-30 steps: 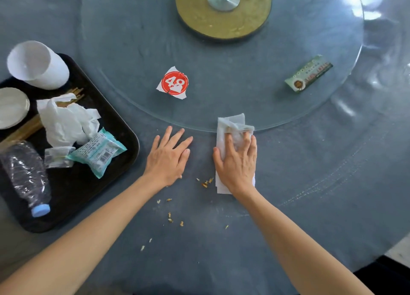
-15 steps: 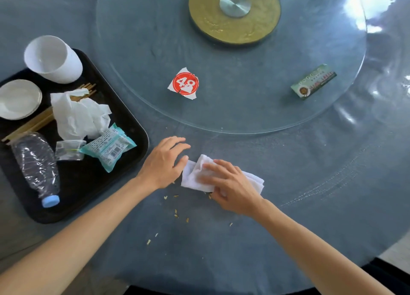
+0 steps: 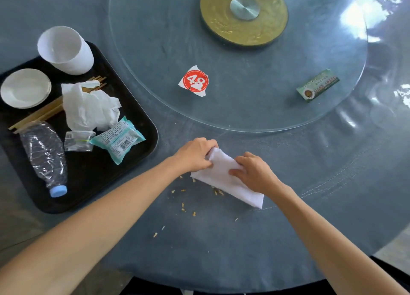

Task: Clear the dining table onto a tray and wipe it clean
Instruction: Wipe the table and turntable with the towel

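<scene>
A person's two bare hands work a folded white cloth (image 3: 224, 179) on a round grey-blue surface (image 3: 332, 183) at a dining setting. The left hand (image 3: 195, 155) pinches the cloth's far corner, its grip curled tight on the fabric; the right hand (image 3: 255, 175) presses down on the cloth's middle, fingers bent over it and thumb against the fabric. The cloth lies slanted, its free end pointing toward 5 o'clock. Small yellowish crumbs (image 3: 184, 208) are scattered on the surface just beside and below the cloth, toward 7 o'clock. At 9 o'clock sits a black tray (image 3: 142, 108) holding a white cup (image 3: 66, 50), a small white saucer (image 3: 25, 88), wooden chopsticks (image 3: 44, 112), crumpled tissue (image 3: 88, 108), a teal snack wrapper (image 3: 118, 139), a small clear packet (image 3: 78, 140) and a crushed plastic bottle (image 3: 44, 155) with a blue cap. On the glass turntable (image 3: 244, 112) at 12 o'clock lie a torn red-and-white "48" label (image 3: 195, 81) and, toward 2 o'clock, a small green box (image 3: 318, 85); a gold hub (image 3: 244, 15) marks its centre.
</scene>
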A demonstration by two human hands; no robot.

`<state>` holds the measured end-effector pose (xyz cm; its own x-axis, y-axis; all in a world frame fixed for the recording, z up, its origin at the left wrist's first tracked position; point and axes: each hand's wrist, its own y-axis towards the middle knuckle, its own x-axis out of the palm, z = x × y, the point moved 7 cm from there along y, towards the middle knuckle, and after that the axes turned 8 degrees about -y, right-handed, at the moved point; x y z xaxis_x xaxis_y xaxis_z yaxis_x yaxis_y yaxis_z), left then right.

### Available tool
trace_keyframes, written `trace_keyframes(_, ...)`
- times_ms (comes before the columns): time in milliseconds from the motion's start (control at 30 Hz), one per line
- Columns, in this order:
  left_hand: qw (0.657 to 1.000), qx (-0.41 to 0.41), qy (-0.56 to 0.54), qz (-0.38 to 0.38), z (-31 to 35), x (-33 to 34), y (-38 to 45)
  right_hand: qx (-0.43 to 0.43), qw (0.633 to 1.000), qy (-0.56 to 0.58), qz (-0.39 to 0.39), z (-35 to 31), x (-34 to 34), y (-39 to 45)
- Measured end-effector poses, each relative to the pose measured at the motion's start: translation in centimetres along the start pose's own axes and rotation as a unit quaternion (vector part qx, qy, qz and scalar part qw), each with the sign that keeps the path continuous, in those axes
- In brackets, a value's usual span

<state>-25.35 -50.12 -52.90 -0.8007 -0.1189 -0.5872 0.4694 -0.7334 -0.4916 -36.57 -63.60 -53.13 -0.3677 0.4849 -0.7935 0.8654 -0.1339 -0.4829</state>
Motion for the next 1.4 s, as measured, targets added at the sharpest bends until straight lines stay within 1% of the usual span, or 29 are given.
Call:
trace_keyframes(67,0.998,0.024,-0.038,0.049,0.6,-2.4,0.1,-0.004,0.997,0.015,0.077,-0.3,-2.5,0.2)
trace_keyframes(133,0.992,0.042,-0.046,0.112,0.7,-5.2,-0.1,-0.013,0.990,0.008,0.143,-1.1,-5.4,0.7)
trace_keyframes(200,0.986,0.066,-0.022,0.151,0.5,-7.6,-0.3,-0.028,0.982,-0.014,0.188,-2.3,-7.7,1.9)
trace_keyframes(233,0.984,0.075,-0.006,0.163,0.3,-8.3,-0.4,-0.037,0.980,-0.035,0.195,-3.1,-8.3,2.7)
trace_keyframes(300,0.980,0.084,0.035,0.177,-0.5,-8.8,-0.8,-0.060,0.980,-0.085,0.171,-4.5,-7.8,4.1)
trace_keyframes(400,0.975,0.100,0.118,0.157,-2.0,-7.1,-2.3,-0.080,0.975,-0.161,0.133,-5.4,-5.3,4.7)
trace_keyframes(467,0.972,0.132,0.133,0.144,-2.6,-5.2,-3.4,-0.096,0.973,-0.170,0.121,-5.3,-3.3,4.1)
trace_keyframes(533,0.970,0.163,0.136,0.117,-2.9,-3.3,-4.3,-0.121,0.977,-0.151,0.093,-5.1,-1.1,3.0)
trace_keyframes(600,0.974,0.176,0.113,0.090,-3.2,-1.5,-5.4,-0.129,0.981,-0.125,0.075,-4.9,0.6,1.7)
trace_keyframes(700,0.985,0.143,0.032,0.096,-5.0,-0.2,-7.9,-0.118,0.987,-0.109,0.024,-5.4,3.2,-0.6)
trace_keyframes(767,0.990,0.121,-0.002,0.078,-6.1,0.8,-9.8,-0.127,0.986,-0.112,0.001,-6.7,5.1,-2.8)
trace_keyframes(833,0.993,0.108,-0.015,0.053,-6.8,2.4,-12.2,-0.119,0.988,-0.097,-0.006,-7.9,6.8,-5.4)
trace_keyframes(867,0.993,0.108,-0.014,0.055,-7.1,3.2,-13.6,-0.120,0.988,-0.092,-0.014,-8.6,7.7,-6.8)
trace_keyframes(933,0.991,0.123,0.003,0.054,-7.3,4.8,-16.5,-0.130,0.986,-0.097,-0.043,-9.9,9.3,-9.5)
trace_keyframes(967,0.991,0.129,0.006,0.042,-7.2,5.4,-17.7,-0.135,0.986,-0.096,-0.039,-10.4,9.6,-10.6)
trace_keyframes(1000,0.991,0.131,-0.002,0.032,-7.0,5.8,-18.7,-0.136,0.986,-0.092,-0.021,-10.9,9.5,-11.4)
trace_keyframes(1033,0.990,0.135,-0.015,0.036,-6.7,5.6,-19.1,-0.130,0.987,-0.091,0.002,-11.0,9.1,-11.8)
trace_keyframes(1133,0.981,0.155,-0.036,0.111,-5.4,2.6,-17.5,-0.097,0.986,-0.096,0.095,-10.9,6.2,-10.8)
trace_keyframes(1200,0.971,0.173,-0.025,0.162,-3.9,0.2,-14.7,-0.077,0.977,-0.090,0.178,-10.5,3.4,-9.4)
trace_keyframes(1267,0.965,0.179,-0.019,0.190,-2.2,-1.8,-11.5,-0.037,0.967,-0.094,0.233,-9.6,1.0,-8.2)
trace_keyframes(1333,0.972,0.160,0.004,0.171,-0.2,-2.5,-8.4,0.002,0.961,-0.127,0.247,-8.3,0.1,-7.6)
trace_keyframes(1400,0.977,0.159,0.070,0.121,1.7,-1.3,-5.4,0.026,0.954,-0.170,0.247,-6.7,0.4,-7.4)
